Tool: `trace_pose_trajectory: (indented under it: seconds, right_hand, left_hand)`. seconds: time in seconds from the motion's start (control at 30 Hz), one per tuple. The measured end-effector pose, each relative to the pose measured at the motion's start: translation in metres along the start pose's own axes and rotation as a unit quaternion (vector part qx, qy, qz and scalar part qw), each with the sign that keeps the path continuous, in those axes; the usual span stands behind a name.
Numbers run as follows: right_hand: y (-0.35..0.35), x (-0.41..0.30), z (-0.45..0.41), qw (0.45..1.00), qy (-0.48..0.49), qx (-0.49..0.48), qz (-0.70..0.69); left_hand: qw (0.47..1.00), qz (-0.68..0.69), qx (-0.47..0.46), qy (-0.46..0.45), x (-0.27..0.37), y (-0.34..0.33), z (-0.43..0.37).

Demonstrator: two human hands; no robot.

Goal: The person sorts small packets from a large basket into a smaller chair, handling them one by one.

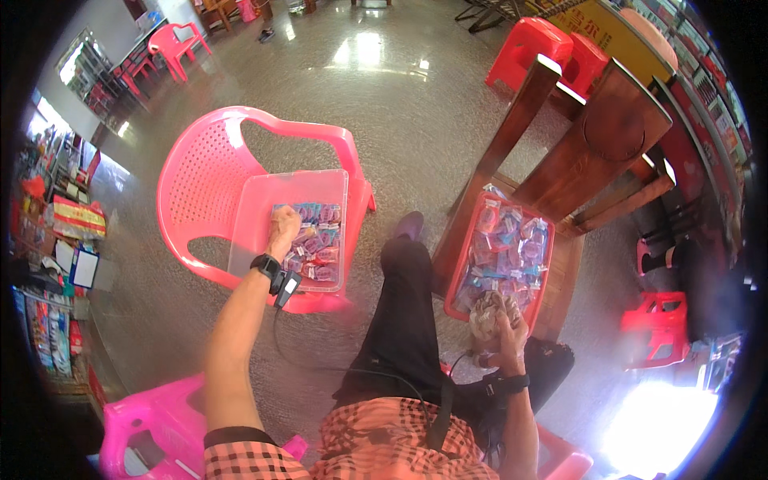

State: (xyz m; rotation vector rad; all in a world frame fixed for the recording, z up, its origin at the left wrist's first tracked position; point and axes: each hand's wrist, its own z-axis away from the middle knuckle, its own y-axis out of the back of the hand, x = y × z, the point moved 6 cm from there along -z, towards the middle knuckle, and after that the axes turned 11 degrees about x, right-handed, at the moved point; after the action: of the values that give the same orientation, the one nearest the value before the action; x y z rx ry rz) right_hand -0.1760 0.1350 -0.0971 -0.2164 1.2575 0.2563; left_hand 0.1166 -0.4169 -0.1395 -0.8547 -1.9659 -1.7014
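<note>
My left hand [286, 227] reaches into a clear plastic bin [255, 195], its fingers curled down at the left side of the small wrapped packets [318, 240]. Whether the fingers pinch a packet is hidden by the hand. The bin sits on the seat of a pink plastic armchair [204, 150]. My right hand [513, 342] grips a crumpled, brownish, thin cloth or bag [493, 312]. This bundle is at the near end of a red plastic tray [548, 258] heaped with similar packets [504, 246]. The tray rests on a wooden chair [567, 273].
The chair's wooden backrest [600, 138] rises beyond the tray. Red plastic stools [534, 48] stand at the upper right, a magenta plastic seat [162, 414] at the lower left. A cable [354, 369] runs from my left wrist across my lap. Crowded shelves [54, 324] line the left side.
</note>
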Motion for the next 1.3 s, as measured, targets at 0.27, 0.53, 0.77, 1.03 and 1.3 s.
trace_pose_trajectory:
  seconds: [0.27, 0.53, 0.77, 1.03, 1.3]
  right_hand:
    - [0.005, 0.002, 0.002, 1.0, -0.014, 0.004, 0.023]
    - [0.004, 0.001, 0.001, 0.998, 0.019, -0.005, 0.058]
    - [0.013, 0.005, 0.001, 0.999, 0.015, -0.012, 0.047]
    - [0.007, 0.001, 0.003, 0.999, -0.006, 0.001, 0.048]
    - [0.011, 0.001, 0.002, 0.997, 0.019, 0.014, 0.076]
  left_hand:
    - [0.992, -0.095, -0.06, 0.051, -0.041, -0.043, 0.01]
    - [0.845, 0.413, -0.132, 0.312, -0.002, -0.084, 0.036]
    - [0.867, 0.15, -0.271, 0.39, 0.001, -0.095, 0.103]
    - [0.99, 0.023, -0.124, -0.06, 0.043, -0.075, 0.072]
    - [0.93, 0.188, -0.124, -0.291, 0.197, -0.008, 0.171]
